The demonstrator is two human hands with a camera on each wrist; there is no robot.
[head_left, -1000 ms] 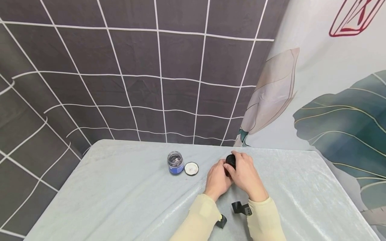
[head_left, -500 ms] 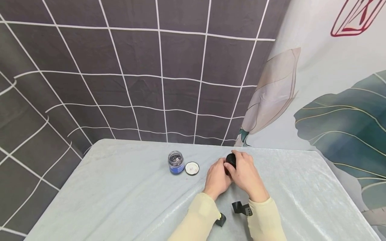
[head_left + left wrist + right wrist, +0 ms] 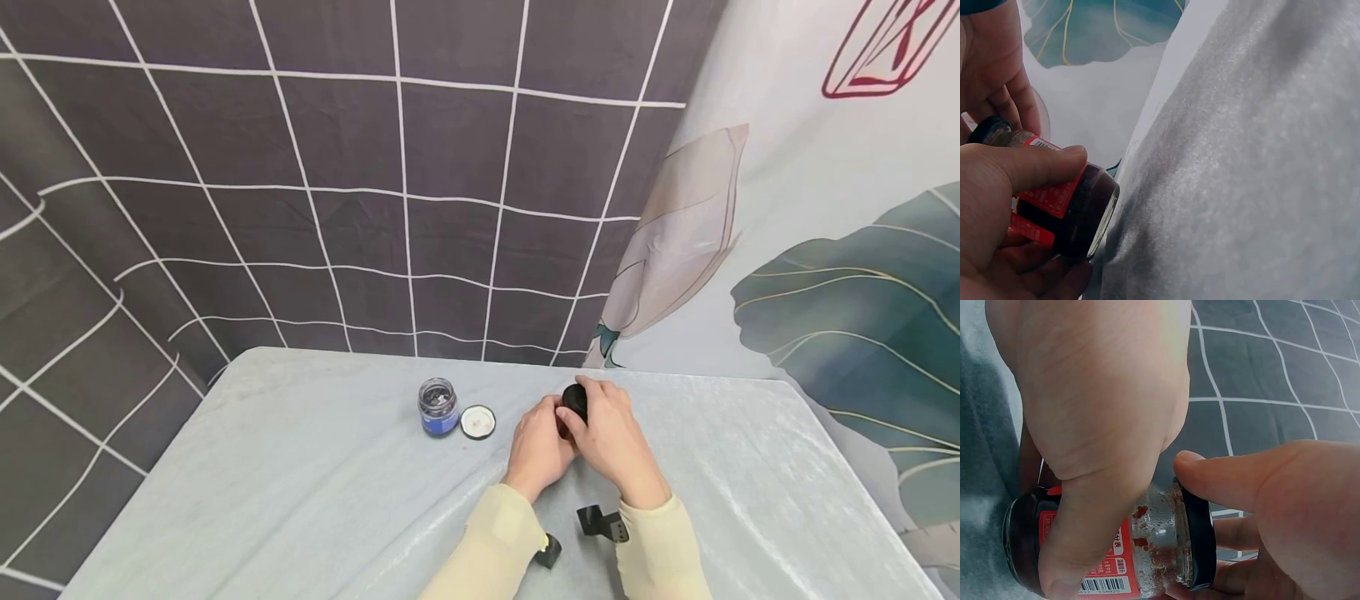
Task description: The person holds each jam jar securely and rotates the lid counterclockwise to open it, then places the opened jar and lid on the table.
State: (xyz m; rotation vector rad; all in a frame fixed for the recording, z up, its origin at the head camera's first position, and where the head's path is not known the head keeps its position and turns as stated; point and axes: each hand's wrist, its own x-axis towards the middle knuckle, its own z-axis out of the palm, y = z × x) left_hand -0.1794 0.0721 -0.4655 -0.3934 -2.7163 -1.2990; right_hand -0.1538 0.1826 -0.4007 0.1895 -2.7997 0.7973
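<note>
Both hands are on one small glass jar [image 3: 1159, 550] with a red label, dark contents and a black lid [image 3: 1200, 540]. My left hand [image 3: 540, 446] grips the jar's body, its thumb lying across the label in the left wrist view. Thumb and fingers of my right hand [image 3: 613, 435] close round the lid from the other side. In the head view the hands hide most of the jar; the lid's top shows between them. To the left stands a second jar [image 3: 438, 417], uncapped, with a blue label. A loose lid [image 3: 477, 422] lies beside it, pale inside up.
A pale grey cloth covers the table [image 3: 315, 467]. Its far edge runs close behind the jars and hands. Beyond hangs a dark grid-patterned curtain [image 3: 337, 225], with a white leaf-printed one [image 3: 817, 325] to the right. Black wrist devices [image 3: 600, 522] show by the sleeves.
The hands keep almost the same place and grip on the jar and its lid. The head view shifts very slightly; the uncapped jar and loose lid stay put.
</note>
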